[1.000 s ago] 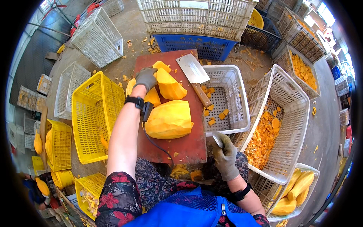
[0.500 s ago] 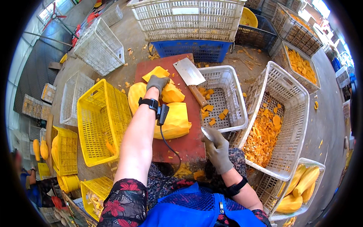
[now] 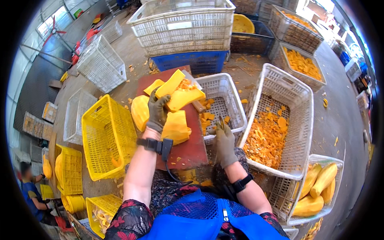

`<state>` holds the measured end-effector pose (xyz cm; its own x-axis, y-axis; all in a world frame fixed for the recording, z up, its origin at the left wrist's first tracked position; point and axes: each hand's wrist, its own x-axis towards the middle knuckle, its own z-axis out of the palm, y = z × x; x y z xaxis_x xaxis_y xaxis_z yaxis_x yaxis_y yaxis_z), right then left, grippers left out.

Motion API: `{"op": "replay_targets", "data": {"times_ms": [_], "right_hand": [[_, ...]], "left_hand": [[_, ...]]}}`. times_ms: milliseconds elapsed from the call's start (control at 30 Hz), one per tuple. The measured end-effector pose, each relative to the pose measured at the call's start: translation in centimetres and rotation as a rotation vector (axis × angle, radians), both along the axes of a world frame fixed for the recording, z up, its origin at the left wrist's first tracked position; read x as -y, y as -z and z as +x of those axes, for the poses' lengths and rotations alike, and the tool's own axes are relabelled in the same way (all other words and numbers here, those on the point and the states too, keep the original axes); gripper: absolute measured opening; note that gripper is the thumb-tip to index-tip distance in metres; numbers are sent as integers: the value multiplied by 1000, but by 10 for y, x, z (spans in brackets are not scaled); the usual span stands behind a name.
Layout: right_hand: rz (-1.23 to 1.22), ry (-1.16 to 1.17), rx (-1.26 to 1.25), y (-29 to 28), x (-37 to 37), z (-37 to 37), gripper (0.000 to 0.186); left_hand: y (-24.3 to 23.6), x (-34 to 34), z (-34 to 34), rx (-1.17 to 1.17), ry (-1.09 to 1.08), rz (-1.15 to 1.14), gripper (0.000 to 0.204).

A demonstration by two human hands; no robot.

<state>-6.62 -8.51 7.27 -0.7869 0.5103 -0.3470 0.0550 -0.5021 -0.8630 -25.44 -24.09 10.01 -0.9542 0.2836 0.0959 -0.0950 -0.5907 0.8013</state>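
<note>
My gloved left hand (image 3: 158, 111) is closed on a hollowed pumpkin piece (image 3: 186, 99), lifted above the red board (image 3: 190, 154) and tilted so its stringy orange inside shows. Other peeled pumpkin pieces (image 3: 176, 130) lie on the board beside and beneath that hand. In my gloved right hand (image 3: 225, 145), right of the board, is a small metal tool (image 3: 221, 122), seen nearly edge-on; its exact kind is unclear. A cleaver (image 3: 199, 106) rests at the board's right edge, its blade mostly hidden behind the lifted piece.
A white crate (image 3: 236, 105) with pumpkin chunks adjoins the board. Right of it, a larger white crate (image 3: 307, 120) holds pulp and scraps. A yellow crate (image 3: 90, 136) stands left, a blue crate (image 3: 192, 62) ahead. Whole peeled pumpkins (image 3: 322, 182) fill a crate at lower right. Another person (image 3: 32, 192) works far left.
My left hand has picked a pumpkin piece up off the board and turned it to show its inside. My right hand has risen slightly with the metal tool, now turned upright.
</note>
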Motion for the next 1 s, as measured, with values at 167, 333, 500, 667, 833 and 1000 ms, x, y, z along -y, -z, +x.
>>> {"op": "replay_targets", "data": {"times_ms": [167,333,500,667,833,1000], "right_hand": [[-94,83,-120,-52,-25,19,31],[-123,107,-271,-52,-74,65,36],[124,-23,-383,-73,-122,114,61],[398,-286,-277,-102,-141,142,66],[526,-443,-142,-96,-148,156,60],[605,-105,-54,-88,-154,165,36]], "left_hand": [[-12,-57,93,-48,148,107,47],[-19,-92,157,-191,322,-66,52],[-40,-111,190,-135,646,-23,60],[-48,-124,216,156,948,94,58],[-15,-131,225,236,997,-105,50],[-3,-147,241,347,875,49,41]]}}
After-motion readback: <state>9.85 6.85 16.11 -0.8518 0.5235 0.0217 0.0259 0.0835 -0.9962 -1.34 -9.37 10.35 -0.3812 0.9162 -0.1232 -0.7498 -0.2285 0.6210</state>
